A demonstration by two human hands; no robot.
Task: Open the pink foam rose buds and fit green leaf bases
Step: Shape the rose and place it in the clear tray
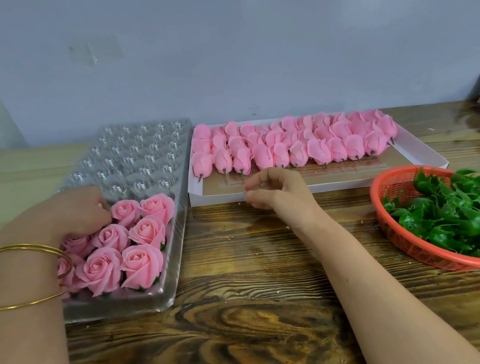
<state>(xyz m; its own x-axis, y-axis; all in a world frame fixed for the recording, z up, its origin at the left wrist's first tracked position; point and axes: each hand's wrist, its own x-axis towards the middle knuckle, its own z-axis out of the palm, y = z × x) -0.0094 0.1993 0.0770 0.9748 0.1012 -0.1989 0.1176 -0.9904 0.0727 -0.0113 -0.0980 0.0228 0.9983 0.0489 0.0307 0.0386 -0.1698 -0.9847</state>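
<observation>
The closed pink buds are lying in rows, stems toward the person, in a white box at twelve to one o'clock on the wooden table. The opened roses are sitting in the near end of a clear tray at nine o'clock. The left hand, wearing two bangles, is reaching down among them, with its fingers hidden, so I cannot tell whether it is grasping anything. The right hand is hovering at the box's near edge, loosely curled and holding nothing. Green leaf bases are filling a red basket at three o'clock.
</observation>
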